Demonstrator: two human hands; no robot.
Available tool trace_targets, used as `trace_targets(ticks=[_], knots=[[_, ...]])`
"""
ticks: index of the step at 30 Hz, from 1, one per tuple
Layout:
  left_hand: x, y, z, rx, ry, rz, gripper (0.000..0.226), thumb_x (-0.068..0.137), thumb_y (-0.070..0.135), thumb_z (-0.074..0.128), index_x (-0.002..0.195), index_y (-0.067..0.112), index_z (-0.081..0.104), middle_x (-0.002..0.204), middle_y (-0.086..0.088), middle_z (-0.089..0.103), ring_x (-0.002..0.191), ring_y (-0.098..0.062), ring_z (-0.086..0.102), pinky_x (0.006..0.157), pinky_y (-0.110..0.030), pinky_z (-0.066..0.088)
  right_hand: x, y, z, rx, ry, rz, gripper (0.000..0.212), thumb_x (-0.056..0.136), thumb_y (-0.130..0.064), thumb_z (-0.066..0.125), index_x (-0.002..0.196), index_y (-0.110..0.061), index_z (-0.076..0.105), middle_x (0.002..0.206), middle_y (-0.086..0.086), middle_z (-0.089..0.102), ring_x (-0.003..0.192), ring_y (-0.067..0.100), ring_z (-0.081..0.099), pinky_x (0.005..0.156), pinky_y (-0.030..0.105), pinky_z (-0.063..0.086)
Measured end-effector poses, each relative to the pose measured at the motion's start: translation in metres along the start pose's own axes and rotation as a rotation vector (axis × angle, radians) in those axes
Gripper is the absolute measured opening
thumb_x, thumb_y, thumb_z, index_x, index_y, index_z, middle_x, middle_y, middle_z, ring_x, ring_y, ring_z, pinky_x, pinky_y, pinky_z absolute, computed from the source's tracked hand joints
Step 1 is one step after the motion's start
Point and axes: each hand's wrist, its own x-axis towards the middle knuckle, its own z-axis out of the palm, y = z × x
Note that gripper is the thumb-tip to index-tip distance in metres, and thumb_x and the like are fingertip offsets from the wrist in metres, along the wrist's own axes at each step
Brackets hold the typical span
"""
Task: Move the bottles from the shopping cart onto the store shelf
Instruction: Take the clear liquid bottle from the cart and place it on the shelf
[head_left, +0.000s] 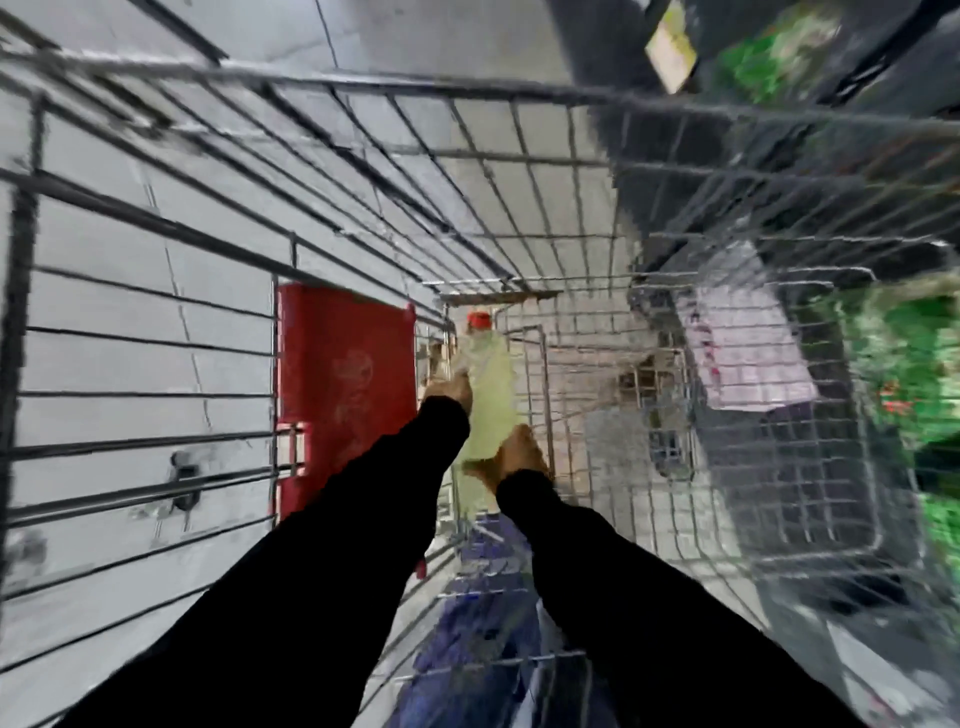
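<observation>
View: looking steeply down into a wire shopping cart (363, 171), the picture heavily blurred.
Bottle: a pale yellow-green plastic bottle (488, 400) with a red cap (479, 319), deep inside the cart, cap pointing away from the person.
Left hand: the left hand (449, 391) is wrapped around the bottle's upper body, just below the shoulder, fingers closed on it.
Right hand: the right hand (519, 454) cups the bottle's lower end, closed on it from the nearer side.
Sleeves: both arms wear black sleeves (311, 571) reaching to the wrists.
Beside the left hand: a red panel (345, 395) stands just to its left, against the cart's wire side.
Right of the right hand: a smaller wire basket (779, 415), and beyond it blurred green packages (904, 364) on what seems to be the store shelf.
Below the hands: blurred blue items (467, 623) lie in the cart; what they are cannot be told.
Handling: the bottle looks full, so likely heavy for its size, smooth and somewhat slippery. The walls probably give under a squeeze. Holding the body and supporting the base seems the safest grip.
</observation>
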Motion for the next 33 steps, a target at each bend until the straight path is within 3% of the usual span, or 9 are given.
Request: trace_targets(ticks=[5, 10, 15, 18, 21, 24, 27, 30, 33], knots=[[0.010, -0.002, 0.000, -0.183, -0.033, -0.033, 0.049, 0.099, 0.029, 0.034, 0.120, -0.010, 0.054, 0.136, -0.030, 0.050, 0.125, -0.037, 0.051, 0.101, -0.038, 0.042, 0.024, 0.003, 0.008, 0.005, 0.078, -0.045, 0.052, 0.079, -0.023, 0.066, 0.124, -0.013, 0.042, 0.123, 0.016, 0.058, 0.110, 0.034, 0.057, 0.093, 0.042, 0.048], [-0.023, 0.001, -0.004, -0.291, -0.107, 0.051, 0.053, 0.095, 0.036, 0.046, 0.129, -0.005, 0.051, 0.137, -0.024, 0.052, 0.115, -0.033, 0.055, 0.065, -0.030, 0.040, -0.032, 0.016, -0.053, 0.613, -0.393, -0.043, 0.030, 0.067, 0.001, 0.075, 0.094, -0.008, 0.065, 0.074, 0.004, 0.071, 0.068, 0.020, 0.067, 0.065, 0.034, 0.058], [-0.076, -0.003, -0.007, -0.736, -0.743, 0.083, 0.056, 0.052, 0.052, 0.077, 0.091, 0.011, 0.076, 0.084, -0.011, 0.078, 0.067, -0.022, 0.074, 0.059, -0.029, 0.060, -0.072, 0.034, -0.111, 0.757, -0.779, -0.089, 0.054, 0.040, -0.006, 0.084, 0.091, -0.013, 0.068, 0.078, 0.005, 0.076, 0.071, 0.018, 0.072, 0.070, 0.034, 0.060], [-0.108, 0.011, -0.003, -0.785, -0.874, 0.227, 0.059, 0.033, 0.043, 0.089, 0.079, 0.009, 0.076, 0.072, -0.011, 0.076, 0.060, -0.024, 0.072, 0.059, -0.029, 0.060, -0.098, 0.035, -0.151, 0.692, -0.859, -0.173, 0.072, 0.037, -0.013, 0.088, 0.105, -0.009, 0.065, 0.093, 0.008, 0.074, 0.086, 0.021, 0.070, 0.083, 0.037, 0.056], [-0.151, 0.036, 0.005, -0.782, -0.860, 0.290, 0.059, 0.050, 0.041, 0.082, 0.096, 0.008, 0.065, 0.068, -0.009, 0.074, 0.057, -0.022, 0.070, 0.059, -0.028, 0.059, -0.135, 0.035, -0.182, 0.687, -0.759, -0.281, 0.069, 0.050, -0.006, 0.076, 0.116, -0.006, 0.058, 0.099, 0.011, 0.071, 0.092, 0.026, 0.065, 0.089, 0.041, 0.052], [-0.192, 0.055, 0.015, -0.770, -0.674, 0.416, 0.026, 0.078, 0.024, 0.067, 0.100, 0.011, 0.062, 0.065, -0.006, 0.072, 0.052, -0.020, 0.069, 0.057, -0.027, 0.059, -0.180, 0.046, -0.199, 0.697, -0.513, -0.423, 0.057, 0.057, 0.001, 0.077, 0.111, -0.002, 0.060, 0.109, 0.022, 0.064, 0.099, 0.032, 0.059, 0.097, 0.048, 0.045], [-0.242, 0.060, 0.024, -0.707, -0.663, 0.525, 0.007, 0.081, 0.018, 0.066, 0.087, 0.013, 0.066, 0.062, -0.006, 0.072, 0.050, -0.019, 0.068, 0.055, -0.027, 0.059, -0.219, 0.071, -0.211, 0.732, -0.298, -0.558, 0.034, 0.071, 0.010, 0.066, 0.102, -0.004, 0.063, 0.111, 0.026, 0.061, 0.093, 0.026, 0.063, 0.092, 0.039, 0.050], [-0.291, 0.057, 0.034, -0.636, -0.681, 0.627, 0.009, 0.080, 0.017, 0.068, 0.088, 0.012, 0.066, 0.061, -0.004, 0.072, 0.049, -0.018, 0.068, 0.053, -0.025, 0.058, -0.250, 0.099, -0.221, 0.781, -0.150, -0.642, 0.043, 0.057, 0.001, 0.077, 0.098, -0.002, 0.067, 0.106, 0.025, 0.066, 0.097, 0.030, 0.062, 0.094, 0.045, 0.048], [-0.343, 0.050, 0.042, -0.592, -0.682, 0.757, 0.003, 0.081, 0.014, 0.067, 0.083, 0.013, 0.065, 0.057, -0.001, 0.070, 0.046, -0.013, 0.066, 0.050, -0.020, 0.055, -0.283, 0.126, -0.230, 0.830, -0.057, -0.704, 0.027, 0.063, 0.009, 0.072, 0.088, -0.002, 0.069, 0.079, 0.008, 0.076, 0.072, 0.021, 0.070, 0.067, 0.030, 0.059]])
